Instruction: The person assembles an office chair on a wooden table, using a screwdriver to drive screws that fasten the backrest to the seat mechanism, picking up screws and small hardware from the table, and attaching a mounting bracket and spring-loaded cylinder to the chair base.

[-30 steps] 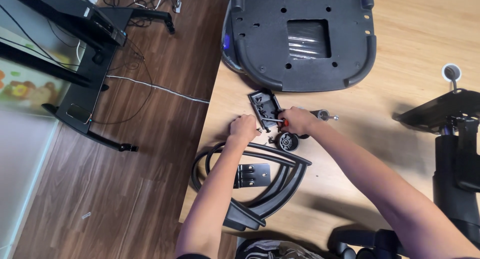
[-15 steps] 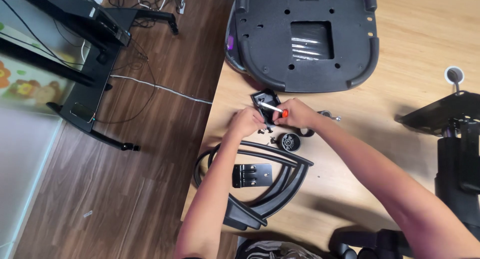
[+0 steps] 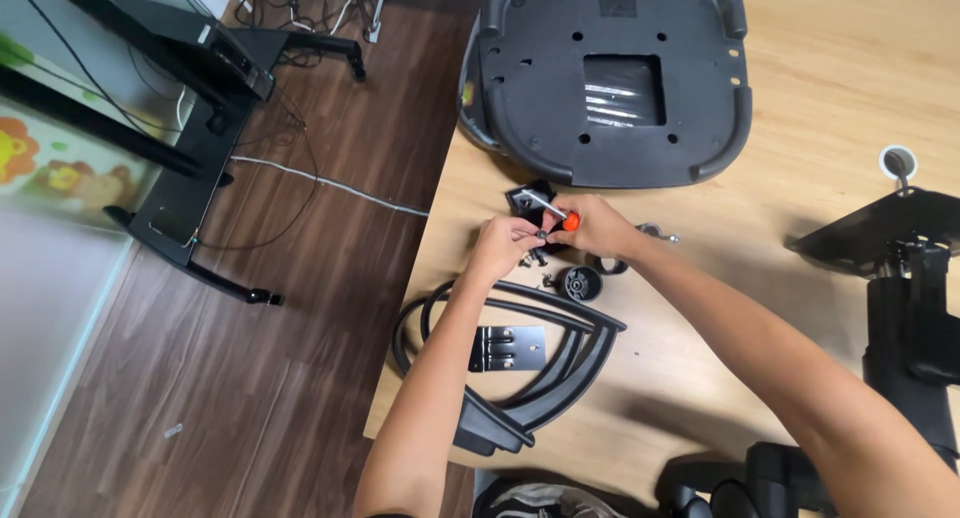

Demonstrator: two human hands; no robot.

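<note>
A pale wood board (image 3: pixel 800 128) is spread over dark plank flooring (image 3: pixel 250 378), and the work is being done on it near its left edge. The left hand (image 3: pixel 503 246) is curled, fingertips pinched on a small dark part that cannot be made out clearly. The right hand (image 3: pixel 597 226) is closed around a screwdriver (image 3: pixel 556 216) with an orange collar, its metal shaft angled up and left toward a small black bracket (image 3: pixel 527 197) lying just beyond the hands. A few loose screws (image 3: pixel 533 260) are scattered right under the hands, and a round black knob (image 3: pixel 580 282) is seen just near of them. Farther away, a black chair seat (image 3: pixel 610 78) is laid upside down, a square opening in its middle. Nearer, curved black armrests (image 3: pixel 540 368) are stacked with a metal plate (image 3: pixel 507 348) resting among them. At the right, a black chair mechanism (image 3: pixel 900 268) is standing, with a white cup (image 3: pixel 897 163) beyond it. Off the board at far left, a black stand (image 3: pixel 190 128) and trailing cables (image 3: pixel 330 185) are seen on the floor.
</note>
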